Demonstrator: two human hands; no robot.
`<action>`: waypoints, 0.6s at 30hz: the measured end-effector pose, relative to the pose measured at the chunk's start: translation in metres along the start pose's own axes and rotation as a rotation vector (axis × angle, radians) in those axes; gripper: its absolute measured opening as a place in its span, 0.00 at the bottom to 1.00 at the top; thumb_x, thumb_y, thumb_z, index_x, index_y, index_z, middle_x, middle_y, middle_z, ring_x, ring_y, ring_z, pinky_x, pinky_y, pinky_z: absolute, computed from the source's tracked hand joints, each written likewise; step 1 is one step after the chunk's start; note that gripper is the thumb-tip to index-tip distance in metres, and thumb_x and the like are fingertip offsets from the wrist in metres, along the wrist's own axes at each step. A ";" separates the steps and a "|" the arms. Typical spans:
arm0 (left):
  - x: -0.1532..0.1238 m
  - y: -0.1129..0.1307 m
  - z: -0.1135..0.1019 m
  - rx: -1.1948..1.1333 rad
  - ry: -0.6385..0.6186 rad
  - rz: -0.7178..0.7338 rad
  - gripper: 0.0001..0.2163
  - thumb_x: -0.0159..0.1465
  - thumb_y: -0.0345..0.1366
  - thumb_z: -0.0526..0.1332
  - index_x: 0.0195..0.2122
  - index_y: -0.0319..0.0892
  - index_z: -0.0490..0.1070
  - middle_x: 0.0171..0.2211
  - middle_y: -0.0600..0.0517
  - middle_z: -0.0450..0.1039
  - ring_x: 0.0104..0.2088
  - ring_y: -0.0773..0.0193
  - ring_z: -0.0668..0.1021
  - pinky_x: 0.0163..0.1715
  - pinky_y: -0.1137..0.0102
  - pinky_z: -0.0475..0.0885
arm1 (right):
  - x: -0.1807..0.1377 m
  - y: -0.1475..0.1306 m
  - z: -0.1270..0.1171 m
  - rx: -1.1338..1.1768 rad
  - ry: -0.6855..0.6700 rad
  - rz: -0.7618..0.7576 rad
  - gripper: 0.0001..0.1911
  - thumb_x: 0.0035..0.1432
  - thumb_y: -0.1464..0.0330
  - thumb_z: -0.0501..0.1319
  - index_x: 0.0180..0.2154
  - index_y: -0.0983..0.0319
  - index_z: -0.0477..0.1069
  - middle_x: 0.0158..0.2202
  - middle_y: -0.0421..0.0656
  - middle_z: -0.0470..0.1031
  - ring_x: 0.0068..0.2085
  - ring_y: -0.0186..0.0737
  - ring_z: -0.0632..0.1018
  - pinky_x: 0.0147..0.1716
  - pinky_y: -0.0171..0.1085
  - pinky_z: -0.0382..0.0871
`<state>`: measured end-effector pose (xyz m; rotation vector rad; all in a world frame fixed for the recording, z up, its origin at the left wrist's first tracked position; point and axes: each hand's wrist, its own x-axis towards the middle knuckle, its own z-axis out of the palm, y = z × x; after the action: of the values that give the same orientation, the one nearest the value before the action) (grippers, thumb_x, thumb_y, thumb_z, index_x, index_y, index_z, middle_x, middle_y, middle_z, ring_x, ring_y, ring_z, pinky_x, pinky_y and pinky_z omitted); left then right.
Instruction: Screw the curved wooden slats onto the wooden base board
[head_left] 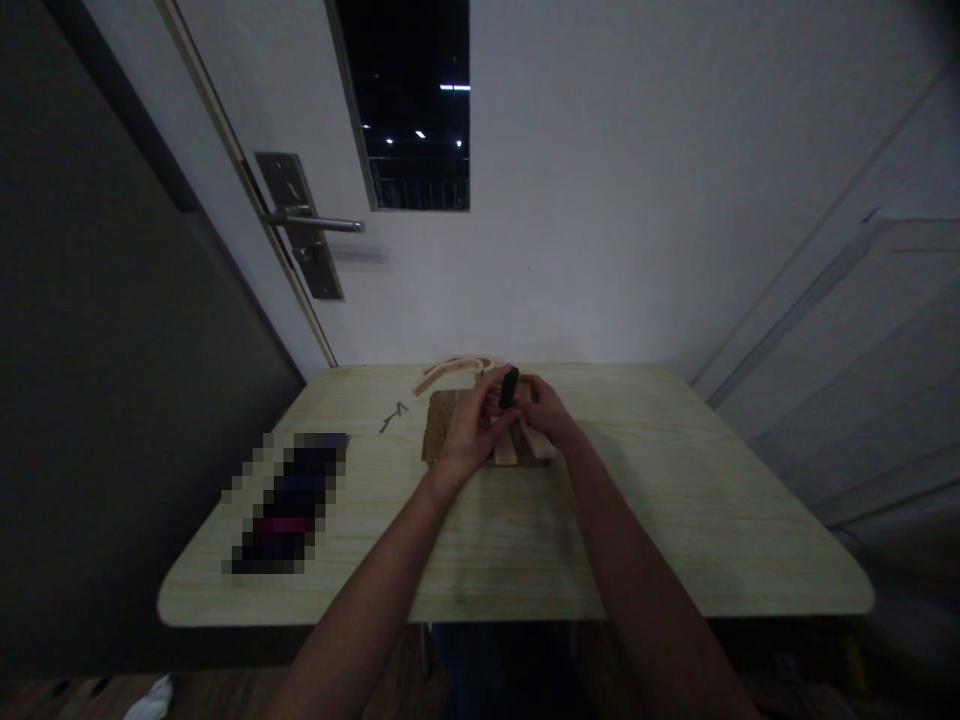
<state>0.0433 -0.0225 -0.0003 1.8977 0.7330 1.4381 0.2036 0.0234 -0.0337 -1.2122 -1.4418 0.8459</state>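
Observation:
Both hands meet over a piece of brown cardboard (436,428) on the table. A small black block-like piece (509,387) stands upright between my hands; its exact kind is too dark to tell. My left hand (471,428) is closed, its fingers and thumb around the black piece. My right hand (549,410) is closed close beside it, with its fingertips partly hidden, so what it grips does not show. Below the hands, two pale wooden strips (505,450) lie on the cardboard, their far ends covered by the fingers.
Curved pale wooden pieces (450,370) lie behind the cardboard. Several thin dark metal bits, perhaps screws (393,416), are to the left. A pixelated dark object (289,505) rests at the table's left. A white door with a handle (322,224) rises behind the wood-grain table (697,520).

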 end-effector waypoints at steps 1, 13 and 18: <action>0.000 0.000 0.000 0.001 0.017 -0.015 0.25 0.59 0.36 0.64 0.57 0.48 0.61 0.46 0.48 0.73 0.37 0.67 0.77 0.35 0.73 0.74 | 0.000 -0.001 0.000 -0.007 0.000 0.004 0.21 0.46 0.61 0.65 0.43 0.62 0.69 0.40 0.46 0.77 0.40 0.43 0.77 0.43 0.44 0.71; 0.000 0.003 -0.004 0.028 0.017 -0.043 0.24 0.63 0.39 0.61 0.60 0.48 0.60 0.37 0.51 0.70 0.31 0.70 0.72 0.31 0.75 0.71 | 0.000 -0.002 -0.001 -0.088 0.042 -0.027 0.20 0.47 0.59 0.65 0.41 0.62 0.69 0.40 0.48 0.77 0.41 0.43 0.77 0.45 0.44 0.70; -0.002 0.002 -0.002 -0.038 -0.030 -0.001 0.22 0.67 0.39 0.55 0.62 0.48 0.57 0.44 0.48 0.71 0.36 0.69 0.75 0.37 0.72 0.74 | 0.001 0.000 -0.001 -0.055 0.028 -0.036 0.20 0.47 0.62 0.64 0.42 0.62 0.69 0.42 0.49 0.77 0.43 0.44 0.77 0.46 0.45 0.70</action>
<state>0.0413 -0.0251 0.0002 1.8852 0.6881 1.4104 0.2043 0.0239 -0.0330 -1.2314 -1.4683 0.7667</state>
